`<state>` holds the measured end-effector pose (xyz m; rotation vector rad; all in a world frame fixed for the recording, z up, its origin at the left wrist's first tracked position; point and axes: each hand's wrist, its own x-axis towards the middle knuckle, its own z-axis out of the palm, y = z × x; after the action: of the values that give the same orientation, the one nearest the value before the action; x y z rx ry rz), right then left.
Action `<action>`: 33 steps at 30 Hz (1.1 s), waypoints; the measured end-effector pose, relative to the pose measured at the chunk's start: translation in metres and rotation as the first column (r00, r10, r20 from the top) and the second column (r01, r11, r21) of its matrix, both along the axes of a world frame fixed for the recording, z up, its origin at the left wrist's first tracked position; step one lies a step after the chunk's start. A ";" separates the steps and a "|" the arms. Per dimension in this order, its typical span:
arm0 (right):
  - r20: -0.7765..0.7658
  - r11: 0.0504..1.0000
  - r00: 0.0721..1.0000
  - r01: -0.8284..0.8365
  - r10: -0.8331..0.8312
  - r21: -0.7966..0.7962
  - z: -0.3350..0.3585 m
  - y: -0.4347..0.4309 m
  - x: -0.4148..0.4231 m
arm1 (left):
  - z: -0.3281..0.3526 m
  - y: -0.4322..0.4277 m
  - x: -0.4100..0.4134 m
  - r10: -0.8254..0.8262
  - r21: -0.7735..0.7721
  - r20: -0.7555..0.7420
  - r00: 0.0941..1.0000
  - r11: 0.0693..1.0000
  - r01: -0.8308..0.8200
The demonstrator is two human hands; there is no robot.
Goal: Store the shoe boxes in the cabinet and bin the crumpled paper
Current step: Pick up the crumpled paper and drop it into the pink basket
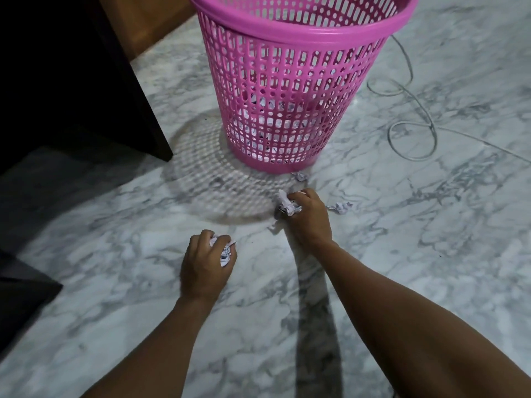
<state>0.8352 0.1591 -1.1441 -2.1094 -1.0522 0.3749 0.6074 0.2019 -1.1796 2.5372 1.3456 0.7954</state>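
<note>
Head view, near to far.

Both forearms come in from the near edge over the marble floor (115, 311). Left hand (207, 262): fingers curled round a paper wad (225, 254), with printed sheet poking out on its right side. Right hand (309, 216), farther and to the right: clenched round a second wad (288, 203), low at the floor, just near of the pink bin's (301, 27) base. Bin is upright, far centre, with more crumpled paper showing through the lattice at the bottom.

Loose on the floor:
- right scrap (342, 207), just right of the right hand
- bin-side scrap (300, 176), at the bin's base; touching or not, can't tell
- small bit (273, 225), just left of the right wrist

Risks, my read:
- Both hands are full. Grabbing a loose scrap before emptying them could push a wad out.
- The paper wad sticks out of the left grip, so it could slip on the lift.
- Scraps are white-grey on white-grey marble and easy to miss, especially the small bit by the wrist.
- The bin looks like light plastic. A knock on the rim could tip it, and tiny pieces could drop through the holes.
- Cable (413, 110) is looped on the floor far right, a snag hazard when getting up.
- Shoe boxes are not in view. The dark furniture (71, 81) far left may be the cabinet, can't tell.
</note>
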 end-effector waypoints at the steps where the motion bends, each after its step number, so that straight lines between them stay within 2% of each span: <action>1: -0.032 0.999 0.999 0.028 -0.028 0.016 0.003 -0.001 0.004 | 0.000 0.003 0.002 -0.010 0.025 -0.011 1.000 1.000 0.010; 4: -0.003 0.983 0.989 0.151 -0.151 0.105 0.015 -0.005 0.018 | 0.000 0.014 0.012 -0.033 0.036 -0.041 0.999 0.999 0.034; 8: 0.071 0.939 0.949 0.289 -0.306 0.187 0.028 -0.015 0.048 | 0.009 0.021 0.034 -0.068 -0.100 0.009 0.998 0.993 0.068; 11: 0.066 0.926 0.934 0.337 -0.352 0.172 0.029 -0.025 0.063 | 0.022 0.025 0.061 -0.093 -0.181 0.073 0.993 0.978 0.104; 16: 0.012 0.968 0.970 0.241 -0.241 -0.067 0.011 -0.040 0.064 | 0.045 0.034 0.118 -0.206 -0.243 0.155 0.966 0.940 0.239; 19: 0.065 0.984 0.983 0.172 -0.169 -0.046 0.004 -0.047 0.060 | 0.053 0.042 0.149 -0.271 -0.313 0.120 0.955 0.903 0.296; 22: 0.125 0.987 0.980 0.158 -0.154 -0.023 -0.005 -0.048 0.059 | 0.051 0.049 0.173 -0.339 -0.397 0.011 0.941 0.862 0.316; 26: 0.079 0.989 0.987 0.144 -0.142 -0.020 -0.008 -0.051 0.061 | 0.040 0.048 0.195 -0.411 -0.317 -0.071 0.909 0.873 0.371; 33: -0.013 0.983 0.984 0.180 -0.180 0.033 -0.009 -0.050 0.064 | 0.026 0.048 0.210 -0.333 -0.263 -0.086 0.939 0.917 0.301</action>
<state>0.8990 0.1093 -1.1532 -2.1491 -0.8473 0.2762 0.8172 0.2497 -1.1535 2.5435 0.9517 0.3809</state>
